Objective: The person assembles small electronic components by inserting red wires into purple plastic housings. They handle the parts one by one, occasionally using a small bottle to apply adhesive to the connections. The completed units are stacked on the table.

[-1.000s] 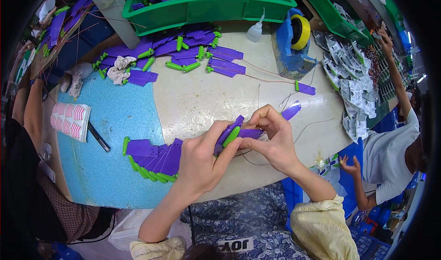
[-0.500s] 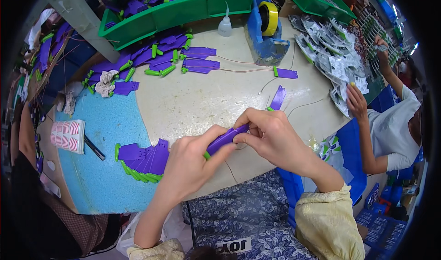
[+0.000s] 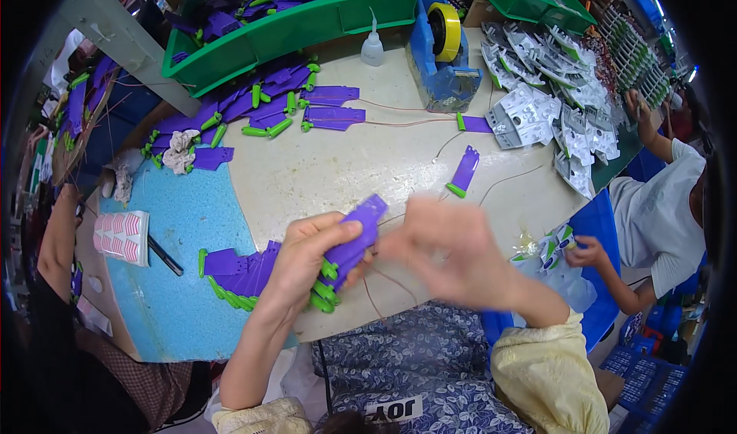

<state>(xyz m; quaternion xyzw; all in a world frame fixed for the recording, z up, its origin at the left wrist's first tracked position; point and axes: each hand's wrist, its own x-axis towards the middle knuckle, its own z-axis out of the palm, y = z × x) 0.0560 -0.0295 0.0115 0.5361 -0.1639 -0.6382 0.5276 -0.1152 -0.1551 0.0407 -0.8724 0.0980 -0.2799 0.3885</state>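
Observation:
My left hand [image 3: 302, 265] is closed around several flat purple plastic pieces [image 3: 362, 225] with green rounded ends, its thumb lying across the top one. Just to their right, my right hand [image 3: 461, 254] is smeared by motion, so whatever its fingers hold cannot be made out. Thin reddish wires [image 3: 371, 296] hang below the hands. A fan of similar purple pieces [image 3: 249, 273] lies left of my left wrist. Beyond my right hand lies a single purple piece [image 3: 466, 167] with a green end.
A blue tape dispenser [image 3: 445, 54], a white squeeze bottle [image 3: 372, 49] and a green bin [image 3: 307, 19] stand at the back. Silver-grey plastic parts [image 3: 530, 115] are heaped at right. A co-worker's hand [image 3: 587, 251] is at a blue bin [image 3: 606, 223]. A black pen [image 3: 165, 256] lies left.
My right hand has come off the purple pieces and shifted slightly right. My left hand has tilted them face-up. The co-worker's hand moved down to the blue bin; silver-grey parts now lie nearer the dispenser.

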